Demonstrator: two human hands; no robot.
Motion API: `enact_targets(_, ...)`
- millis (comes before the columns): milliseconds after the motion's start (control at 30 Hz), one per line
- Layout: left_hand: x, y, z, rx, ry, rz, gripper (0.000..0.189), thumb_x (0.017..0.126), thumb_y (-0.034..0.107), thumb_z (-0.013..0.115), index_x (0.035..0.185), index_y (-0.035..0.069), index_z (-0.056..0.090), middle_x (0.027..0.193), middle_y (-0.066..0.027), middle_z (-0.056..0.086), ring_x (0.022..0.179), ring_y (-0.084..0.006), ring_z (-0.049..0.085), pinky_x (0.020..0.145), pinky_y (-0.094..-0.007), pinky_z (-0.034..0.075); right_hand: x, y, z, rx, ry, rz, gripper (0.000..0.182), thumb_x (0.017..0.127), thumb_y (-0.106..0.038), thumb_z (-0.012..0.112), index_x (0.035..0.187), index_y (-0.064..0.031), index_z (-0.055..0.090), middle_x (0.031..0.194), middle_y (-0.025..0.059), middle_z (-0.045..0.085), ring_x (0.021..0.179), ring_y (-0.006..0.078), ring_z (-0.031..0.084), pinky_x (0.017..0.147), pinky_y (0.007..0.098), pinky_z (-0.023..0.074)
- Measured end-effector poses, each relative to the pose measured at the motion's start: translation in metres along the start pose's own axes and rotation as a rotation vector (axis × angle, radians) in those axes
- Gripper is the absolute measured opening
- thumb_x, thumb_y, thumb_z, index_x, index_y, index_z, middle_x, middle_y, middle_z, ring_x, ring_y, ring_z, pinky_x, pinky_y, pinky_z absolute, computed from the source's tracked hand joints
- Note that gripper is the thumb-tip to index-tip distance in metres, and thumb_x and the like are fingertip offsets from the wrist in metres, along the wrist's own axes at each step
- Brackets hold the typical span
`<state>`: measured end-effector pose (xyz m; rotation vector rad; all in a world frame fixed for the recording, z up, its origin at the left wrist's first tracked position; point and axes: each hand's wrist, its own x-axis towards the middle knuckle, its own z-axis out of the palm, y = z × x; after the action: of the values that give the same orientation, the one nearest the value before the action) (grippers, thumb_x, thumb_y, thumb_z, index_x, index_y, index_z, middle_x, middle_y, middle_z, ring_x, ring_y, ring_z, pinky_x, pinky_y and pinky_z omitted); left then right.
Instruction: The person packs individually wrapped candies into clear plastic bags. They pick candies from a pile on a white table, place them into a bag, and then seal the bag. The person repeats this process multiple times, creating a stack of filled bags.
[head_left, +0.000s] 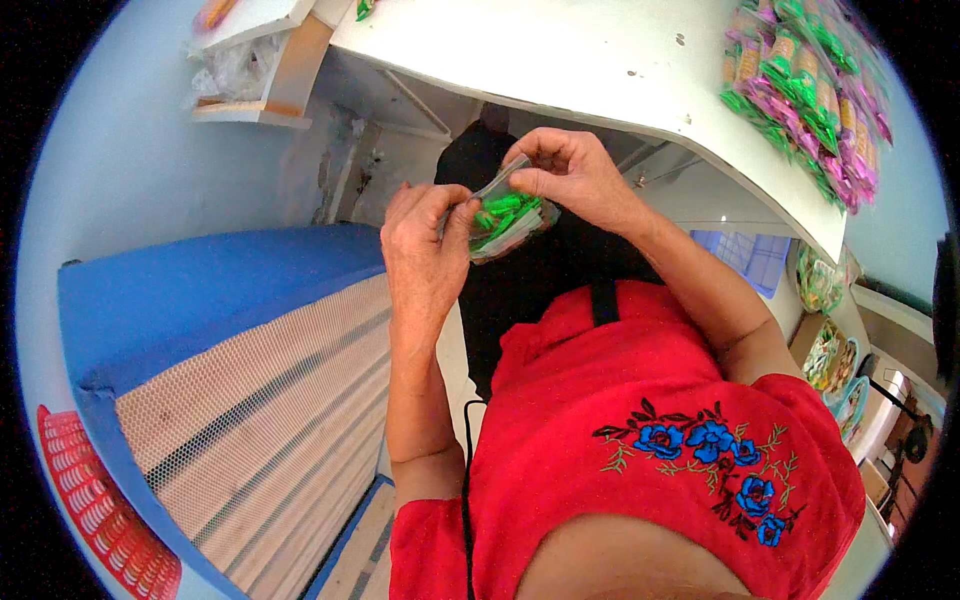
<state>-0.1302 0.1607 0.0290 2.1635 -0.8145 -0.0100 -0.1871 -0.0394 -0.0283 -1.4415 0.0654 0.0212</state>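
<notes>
Above my lap, both hands hold a small clear plastic bag by its top edge. My left hand pinches one end of that edge between thumb and fingers. At the other end, my right hand grips it the same way. Bright green pieces lie inside the bag, along with something pale near its lower side; what they are is too small to tell. Whether the bag's mouth is sealed cannot be made out.
A white table stands in front, with green and purple wrapped packets piled at its right. To the left are a blue-framed mesh panel and a red plastic basket. A blue crate and tubs of packets sit at right.
</notes>
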Motion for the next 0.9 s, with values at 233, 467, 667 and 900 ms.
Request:
enact_targets(233,0.0,-0.002,0.001,0.031,-0.017,0.039,0.005,0.084,0.006,0.067,0.085,0.002,0.066,0.076,-0.014,0.062,0.077,-0.0336,0.061,0.095,-0.0523,0.045,0.007,0.009,0.009,0.01,-0.031,-0.014,0.016,0.087,-0.017,0.073,0.094,-0.0027,0.072,0.08,0.0014,0.069,0.065,0.0056,0.058,0.055,0.0227,0.0464)
enact_targets(467,0.0,-0.003,-0.001,0.039,-0.017,0.063,0.011,0.08,0.011,0.072,0.085,0.003,0.066,0.078,-0.013,0.063,0.079,-0.0324,0.061,0.096,-0.0508,0.044,0.009,0.013,0.015,0.004,0.092,-0.126,0.019,0.087,-0.021,0.073,0.091,-0.0029,0.073,0.072,0.0014,0.068,0.059,0.0061,0.058,0.048,0.0239,0.0462)
enact_targets(667,-0.004,-0.008,-0.007,0.169,-0.014,0.023,0.022,0.072,0.005,0.079,0.09,0.001,0.068,0.086,-0.0123,0.068,0.083,-0.0288,0.066,0.075,-0.0343,0.051,0.009,0.013,0.011,-0.067,0.134,-0.05,0.021,0.086,-0.023,0.073,0.091,-0.0029,0.074,0.073,0.0029,0.069,0.064,0.0074,0.061,0.054,0.0258,0.0499)
enact_targets(900,-0.008,-0.024,-0.01,-0.044,-0.018,-0.133,0.013,0.077,0.003,0.075,0.087,-0.001,0.067,0.081,-0.0105,0.068,0.075,-0.0201,0.064,0.07,-0.0308,0.049,0.008,0.007,0.006,-0.022,0.088,0.064,0.012,0.088,-0.014,0.073,0.091,-0.0026,0.072,0.082,0.0001,0.069,0.076,0.0062,0.061,0.069,0.0228,0.0504)
